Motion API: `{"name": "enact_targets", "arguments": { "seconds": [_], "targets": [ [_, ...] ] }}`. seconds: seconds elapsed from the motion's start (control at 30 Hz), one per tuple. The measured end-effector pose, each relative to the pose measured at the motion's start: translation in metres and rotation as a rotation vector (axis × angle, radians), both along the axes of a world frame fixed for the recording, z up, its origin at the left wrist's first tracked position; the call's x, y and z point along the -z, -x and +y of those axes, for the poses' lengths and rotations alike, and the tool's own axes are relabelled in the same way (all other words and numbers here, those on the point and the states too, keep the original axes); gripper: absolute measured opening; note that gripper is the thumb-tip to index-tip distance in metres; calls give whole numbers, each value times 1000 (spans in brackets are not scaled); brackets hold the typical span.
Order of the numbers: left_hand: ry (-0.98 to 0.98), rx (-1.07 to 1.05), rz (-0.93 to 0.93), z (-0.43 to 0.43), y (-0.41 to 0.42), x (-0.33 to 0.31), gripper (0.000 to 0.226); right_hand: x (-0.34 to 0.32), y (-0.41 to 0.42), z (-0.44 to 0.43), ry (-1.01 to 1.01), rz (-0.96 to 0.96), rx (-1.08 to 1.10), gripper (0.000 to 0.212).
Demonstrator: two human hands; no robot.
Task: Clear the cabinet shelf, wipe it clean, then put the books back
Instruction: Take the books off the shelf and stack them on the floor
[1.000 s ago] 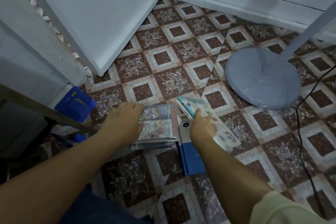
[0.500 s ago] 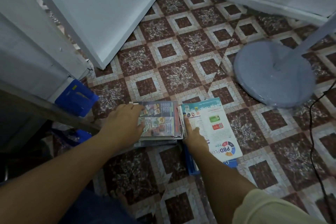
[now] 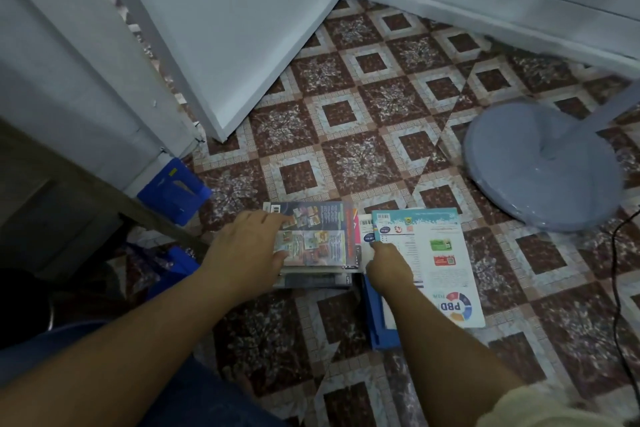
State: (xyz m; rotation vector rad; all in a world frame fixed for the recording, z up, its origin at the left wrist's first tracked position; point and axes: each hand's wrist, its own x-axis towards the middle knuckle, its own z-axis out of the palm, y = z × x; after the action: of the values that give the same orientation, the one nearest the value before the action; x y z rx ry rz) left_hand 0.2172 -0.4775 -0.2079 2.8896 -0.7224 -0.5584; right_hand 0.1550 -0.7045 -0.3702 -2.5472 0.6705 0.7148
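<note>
Two piles of books are laid side by side on the patterned tile floor (image 3: 339, 114), in front of a white door (image 3: 242, 28). The left pile (image 3: 322, 236) is topped by a dark cover printed with small pictures, and the left hand (image 3: 249, 246) is spread over its left side, fingers laid loosely on the top cover and nothing gripped. Just beside it, a white book (image 3: 440, 253) marked "PBD" is set on a blue book (image 3: 379, 326), which shows beneath its near left corner. The right hand (image 3: 389, 265) is placed on the white book's left edge with one finger stretched onto the cover; the other fingers are tucked under, so whether anything is gripped cannot be told. A blue box (image 3: 173, 191) is seen left of the piles, a round fan base (image 3: 533, 166) to the right, and a black cord (image 3: 618, 270) near the right edge.
</note>
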Motion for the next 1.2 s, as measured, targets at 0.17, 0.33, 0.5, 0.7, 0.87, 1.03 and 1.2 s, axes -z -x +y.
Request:
{"name": "enact_targets", "arguments": {
  "seconds": [0.17,0.33,0.5,0.7,0.87,1.03,1.2],
  "targets": [
    [16,-36,-94,10,7,-27,55,-65,-15,33,153,-298,-165,38],
    [33,-39,-191,22,21,-62,55,-153,-33,59,76,-521,-268,32],
    [47,-127,-319,63,38,-106,47,-241,-36,104,20,-692,-427,32],
    [74,-290,-441,132,62,-159,41,-301,-18,170,-5,-780,-673,31],
    [79,-497,-515,208,102,-191,38,-330,-2,238,-49,-807,-918,34],
    [33,-729,-573,287,156,-202,39,-351,12,319,-59,-808,-1126,34],
    [-7,-952,-623,361,211,-210,41,-374,33,401,-116,-850,-1295,32]
  ]
}}
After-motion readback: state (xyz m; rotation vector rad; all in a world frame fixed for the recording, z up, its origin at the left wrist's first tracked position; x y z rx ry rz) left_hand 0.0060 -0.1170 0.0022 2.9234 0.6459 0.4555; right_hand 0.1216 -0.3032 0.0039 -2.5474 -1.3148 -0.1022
